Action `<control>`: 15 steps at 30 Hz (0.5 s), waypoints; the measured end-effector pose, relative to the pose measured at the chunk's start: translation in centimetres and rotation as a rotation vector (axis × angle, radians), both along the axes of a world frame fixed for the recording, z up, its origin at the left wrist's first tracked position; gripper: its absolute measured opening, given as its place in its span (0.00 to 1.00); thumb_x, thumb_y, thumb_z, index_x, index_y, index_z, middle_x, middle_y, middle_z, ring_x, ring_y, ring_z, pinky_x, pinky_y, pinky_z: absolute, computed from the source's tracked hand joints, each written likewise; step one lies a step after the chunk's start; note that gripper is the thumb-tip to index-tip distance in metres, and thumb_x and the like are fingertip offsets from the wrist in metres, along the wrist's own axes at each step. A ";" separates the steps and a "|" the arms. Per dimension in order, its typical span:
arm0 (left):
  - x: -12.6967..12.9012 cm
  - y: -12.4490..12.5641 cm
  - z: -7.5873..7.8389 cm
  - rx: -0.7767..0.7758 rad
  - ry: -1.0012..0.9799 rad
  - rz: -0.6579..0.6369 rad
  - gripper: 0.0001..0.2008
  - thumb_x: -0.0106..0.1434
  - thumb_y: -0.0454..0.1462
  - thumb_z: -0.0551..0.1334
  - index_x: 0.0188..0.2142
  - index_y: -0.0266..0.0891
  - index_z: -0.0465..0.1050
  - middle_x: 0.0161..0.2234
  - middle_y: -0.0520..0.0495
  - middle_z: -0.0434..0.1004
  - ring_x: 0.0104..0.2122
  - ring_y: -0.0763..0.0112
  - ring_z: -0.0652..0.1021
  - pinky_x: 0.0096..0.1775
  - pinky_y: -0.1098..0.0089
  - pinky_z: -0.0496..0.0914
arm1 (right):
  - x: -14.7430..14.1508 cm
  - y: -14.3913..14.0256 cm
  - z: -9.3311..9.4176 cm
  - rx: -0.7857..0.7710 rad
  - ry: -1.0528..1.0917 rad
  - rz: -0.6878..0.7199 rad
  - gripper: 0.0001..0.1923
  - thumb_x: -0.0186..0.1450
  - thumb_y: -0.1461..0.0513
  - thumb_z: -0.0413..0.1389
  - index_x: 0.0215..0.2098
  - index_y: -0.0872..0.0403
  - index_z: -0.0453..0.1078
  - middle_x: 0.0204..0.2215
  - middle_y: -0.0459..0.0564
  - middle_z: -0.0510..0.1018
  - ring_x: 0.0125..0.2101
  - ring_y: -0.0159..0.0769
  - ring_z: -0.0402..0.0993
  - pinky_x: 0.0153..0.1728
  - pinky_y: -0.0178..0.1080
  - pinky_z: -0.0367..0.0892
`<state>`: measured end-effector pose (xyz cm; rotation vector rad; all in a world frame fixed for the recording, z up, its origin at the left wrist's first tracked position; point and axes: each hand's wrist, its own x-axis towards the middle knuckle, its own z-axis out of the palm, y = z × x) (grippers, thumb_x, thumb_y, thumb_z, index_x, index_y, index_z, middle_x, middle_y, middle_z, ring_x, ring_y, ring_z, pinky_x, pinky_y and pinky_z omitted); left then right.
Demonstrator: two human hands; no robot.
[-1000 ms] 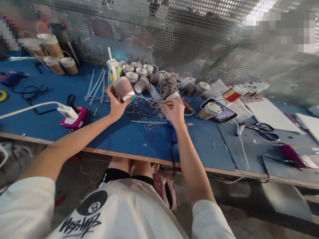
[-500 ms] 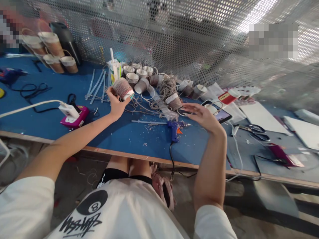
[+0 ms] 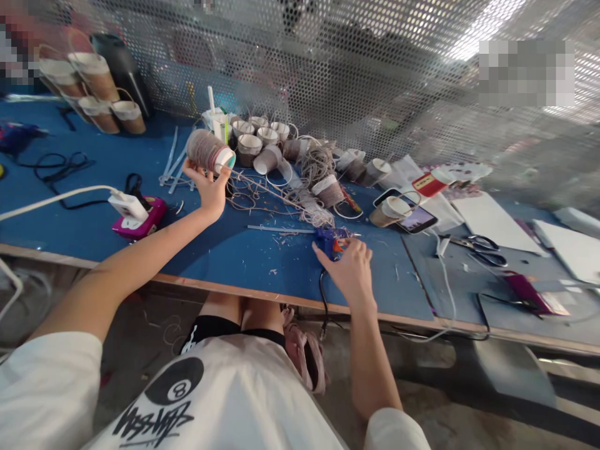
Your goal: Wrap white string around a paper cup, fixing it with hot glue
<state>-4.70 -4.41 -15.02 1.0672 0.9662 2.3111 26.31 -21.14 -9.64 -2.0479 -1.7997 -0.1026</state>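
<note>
Your left hand (image 3: pixel 209 187) is raised above the blue bench (image 3: pixel 70 219), its fingers curled around a twine-wrapped paper cup (image 3: pixel 209 151) that lies on its side in your grip, the white rim pointing right. Loose twine (image 3: pixel 276 197) trails from the cup down to the bench and runs toward a tangled heap beside another wrapped cup (image 3: pixel 328 189). Your right hand (image 3: pixel 349 265) is down on the bench near its front edge, fingers closing over the blue hot glue gun (image 3: pixel 330 240); the hand covers most of the handle, so only the barrel and an orange bit of the trigger show, and its black cord (image 3: pixel 322 300) drops over the bench edge. A thin glue stick (image 3: pixel 274 229) lies just left of the gun. Behind the twine stands a cluster of plain paper cups (image 3: pixel 257 137) against the perforated metal screen (image 3: pixel 328 75). To the right, a cup (image 3: pixel 391 209) rests on a phone (image 3: pixel 417 219), with scissors (image 3: pixel 482 245) farther right. On the left a pink device (image 3: pixel 143 219) holds a white plug (image 3: pixel 125 205).
</note>
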 end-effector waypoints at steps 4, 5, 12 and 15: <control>0.5 -0.5 -0.3 0.007 0.106 0.019 0.43 0.47 0.60 0.71 0.52 0.56 0.46 0.61 0.46 0.51 0.61 0.61 0.65 0.63 0.54 0.65 | -0.6 1.1 -0.3 -0.180 -0.101 -0.117 0.30 0.55 0.55 0.60 0.47 0.70 0.66 0.44 0.76 0.73 0.48 0.64 0.71 0.48 0.58 0.67; 0.8 -0.7 -0.5 0.007 0.139 0.013 0.43 0.47 0.61 0.70 0.52 0.55 0.46 0.60 0.45 0.52 0.61 0.61 0.65 0.63 0.53 0.65 | -0.2 1.6 -0.2 -0.199 -0.127 -0.115 0.29 0.54 0.56 0.59 0.47 0.70 0.67 0.43 0.76 0.74 0.47 0.65 0.72 0.47 0.59 0.67; 1.6 -1.5 -1.3 -0.020 0.471 -0.122 0.47 0.50 0.63 0.69 0.60 0.56 0.45 0.61 0.42 0.52 0.63 0.54 0.64 0.60 0.50 0.67 | 6.1 3.6 3.6 0.034 0.045 -0.217 0.14 0.57 0.57 0.55 0.34 0.61 0.75 0.33 0.77 0.78 0.41 0.70 0.78 0.42 0.63 0.71; 1.7 -2.2 -1.0 -0.007 0.609 -0.175 0.46 0.51 0.59 0.71 0.62 0.56 0.49 0.59 0.42 0.55 0.61 0.53 0.65 0.56 0.54 0.70 | 7.3 4.9 5.6 0.150 0.298 -0.040 0.16 0.61 0.52 0.51 0.29 0.54 0.74 0.26 0.68 0.78 0.39 0.68 0.79 0.41 0.63 0.72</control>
